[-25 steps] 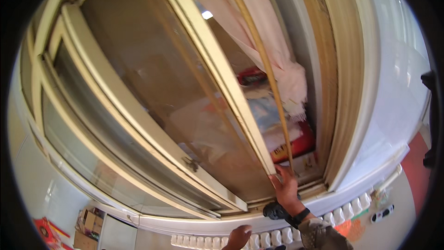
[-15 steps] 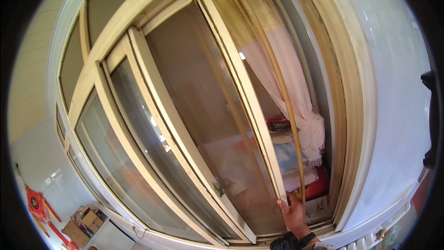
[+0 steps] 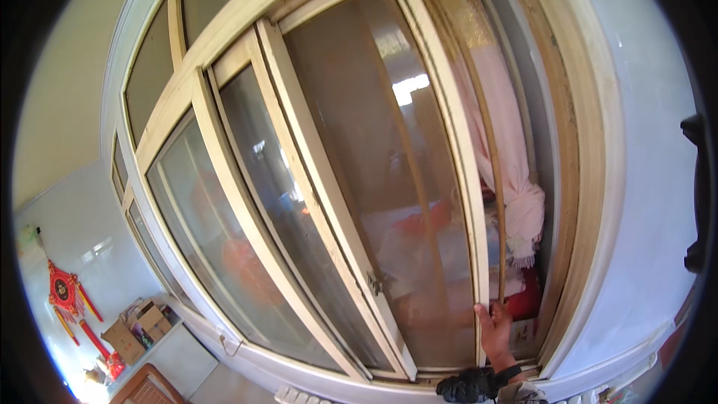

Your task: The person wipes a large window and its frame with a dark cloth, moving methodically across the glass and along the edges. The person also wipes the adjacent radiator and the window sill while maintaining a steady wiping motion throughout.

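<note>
A sliding window sash (image 3: 460,164) with a cream wooden frame and glass pane stands partly across a window opening. My right hand (image 3: 495,329) is at the low right edge of this sash, its thumb against the edge stile and its fingers curled beside it. Close to the fingers is the lower end of a thin wooden pole (image 3: 496,164), which rises upright behind the sash edge; whether the fingers touch it I cannot tell. A black device (image 3: 467,387) sits by my wrist. My left hand is out of view.
A knotted pink curtain (image 3: 521,209) hangs in the gap before the right jamb (image 3: 587,179). Another sash with a small latch (image 3: 374,283) stands left. Cardboard boxes (image 3: 134,331), a red hanging ornament (image 3: 63,288) and a brown chair (image 3: 149,385) are at lower left.
The sash has slid right, narrowing the gap to the pole and jamb, and my right hand has moved right with it. The view has shifted, showing more of the lower left.
</note>
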`<act>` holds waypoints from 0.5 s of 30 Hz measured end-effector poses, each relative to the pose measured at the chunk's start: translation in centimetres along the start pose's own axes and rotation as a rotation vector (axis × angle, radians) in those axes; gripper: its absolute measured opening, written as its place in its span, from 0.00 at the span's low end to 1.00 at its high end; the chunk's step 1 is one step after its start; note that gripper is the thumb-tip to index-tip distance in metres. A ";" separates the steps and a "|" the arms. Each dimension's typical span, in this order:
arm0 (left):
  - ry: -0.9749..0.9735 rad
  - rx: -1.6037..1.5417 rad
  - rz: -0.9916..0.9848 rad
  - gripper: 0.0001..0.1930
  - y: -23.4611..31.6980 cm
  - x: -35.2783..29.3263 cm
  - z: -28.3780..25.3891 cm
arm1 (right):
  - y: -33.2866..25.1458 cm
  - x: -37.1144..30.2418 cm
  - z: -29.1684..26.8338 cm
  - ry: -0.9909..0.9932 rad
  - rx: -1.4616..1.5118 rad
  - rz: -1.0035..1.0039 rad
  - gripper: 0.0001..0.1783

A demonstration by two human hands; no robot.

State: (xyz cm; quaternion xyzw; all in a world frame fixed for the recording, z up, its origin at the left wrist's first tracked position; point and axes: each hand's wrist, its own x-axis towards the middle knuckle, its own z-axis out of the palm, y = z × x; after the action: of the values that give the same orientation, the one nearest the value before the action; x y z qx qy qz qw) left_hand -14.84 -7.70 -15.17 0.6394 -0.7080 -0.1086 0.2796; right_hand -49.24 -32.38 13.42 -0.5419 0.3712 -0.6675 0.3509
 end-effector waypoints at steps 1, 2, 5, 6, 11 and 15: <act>0.004 0.007 0.009 0.22 -0.2 -1.0 0.3 | 0.1 -0.1 -0.4 0.023 -0.137 -0.064 0.20; 0.009 0.014 0.017 0.22 -0.5 -2.2 0.6 | 0.2 0.0 -0.4 0.005 -0.128 -0.060 0.20; 0.017 0.028 0.055 0.23 -1.3 -5.0 0.5 | 0.9 0.3 -0.9 -0.028 -0.083 -0.052 0.19; 0.024 0.040 0.059 0.23 -1.5 -5.5 0.2 | 1.2 0.6 -1.2 -0.058 -0.045 -0.055 0.18; -0.115 0.026 -0.282 0.20 -1.9 -6.4 -1.6 | 2.5 1.2 -4.3 0.010 -0.015 0.001 0.15; -0.185 0.053 -0.486 0.20 -1.3 -8.6 -3.6 | 3.5 1.3 -7.1 0.128 0.117 -0.047 0.14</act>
State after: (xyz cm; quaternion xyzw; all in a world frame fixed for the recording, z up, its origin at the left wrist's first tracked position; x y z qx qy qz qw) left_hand -11.61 1.12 -15.04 0.7852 -0.5586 -0.2120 0.1628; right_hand -56.21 -34.40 10.02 -0.4851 0.3403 -0.7294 0.3419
